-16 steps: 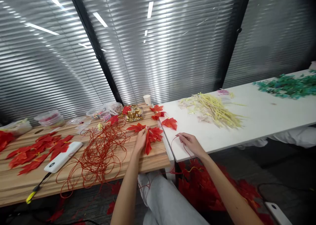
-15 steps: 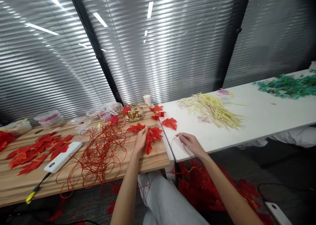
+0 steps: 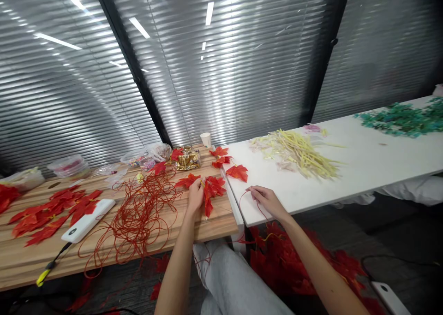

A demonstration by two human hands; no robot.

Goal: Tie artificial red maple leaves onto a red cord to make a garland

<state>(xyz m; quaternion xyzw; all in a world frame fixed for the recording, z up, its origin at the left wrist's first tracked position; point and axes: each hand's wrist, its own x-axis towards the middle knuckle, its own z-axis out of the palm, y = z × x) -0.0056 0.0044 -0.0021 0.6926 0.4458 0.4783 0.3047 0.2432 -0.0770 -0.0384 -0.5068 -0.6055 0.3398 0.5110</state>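
My left hand (image 3: 196, 196) is closed on a bunch of red artificial maple leaves (image 3: 213, 187), just over the right end of the wooden table. A yellowish stem shows at its fingertips. Over the white table's near edge, my right hand (image 3: 266, 199) pinches the end of a thin red cord (image 3: 245, 193), which loops down below the table. Left of my left hand lies a large tangle of red cord (image 3: 143, 209). Single red leaves (image 3: 237, 172) rest where the two tables meet, beyond my hands.
On the wooden table (image 3: 31, 264) are a white power bank (image 3: 88, 220), red leaves (image 3: 58, 209), plastic tubs (image 3: 71, 165), a gold packet (image 3: 188, 159) and a paper cup (image 3: 206, 140). The white table (image 3: 367, 163) holds yellow strips (image 3: 304, 156) and green foliage (image 3: 404, 120). More leaves (image 3: 290, 264) lie below.
My left hand has shifted slightly left with the leaf bunch, its fingers a little lower around the stem. The right hand with the cord has hardly moved.
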